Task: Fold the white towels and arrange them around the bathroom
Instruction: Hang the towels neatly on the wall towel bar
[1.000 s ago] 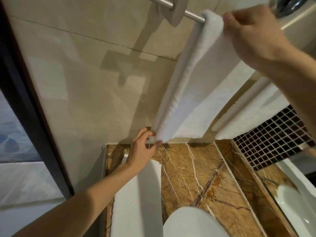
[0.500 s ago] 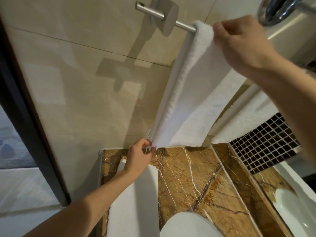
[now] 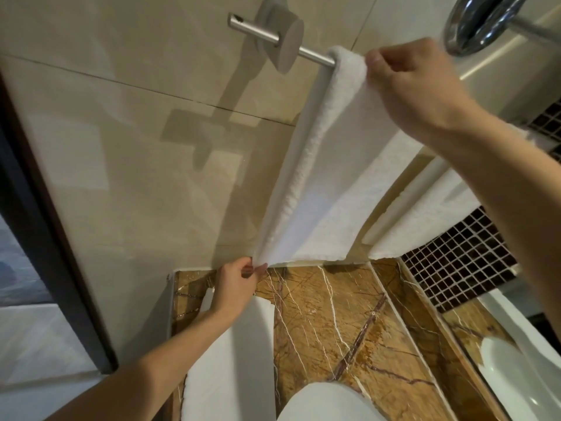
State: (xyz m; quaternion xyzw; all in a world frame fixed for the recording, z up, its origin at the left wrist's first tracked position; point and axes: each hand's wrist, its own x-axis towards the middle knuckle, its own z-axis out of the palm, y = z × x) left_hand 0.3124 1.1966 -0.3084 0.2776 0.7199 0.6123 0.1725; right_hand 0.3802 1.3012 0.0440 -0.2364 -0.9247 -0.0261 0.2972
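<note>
White terry cloth, thick and nubbly along its folded edge, hangs as a long towel over a brushed-metal towel bar. Only the bar's left end and round wall mount show; the rest is hidden behind the cloth and the right hand. That hand's grip is closed on the towel's top fold at the bar, thumb in front, with the fingertips out of sight behind it. The left hand pinches the towel's lower left corner just above the worktop, a glossy brown marble with pale veins. A second white towel hangs to the right, its top covered by the right forearm. A flat folded towel lies on the worktop under the left wrist, cut off by the bottom edge, as is a smooth rounded white shape I cannot identify. The beige wall tiles are polished, and a dark mosaic lies to the right.
</note>
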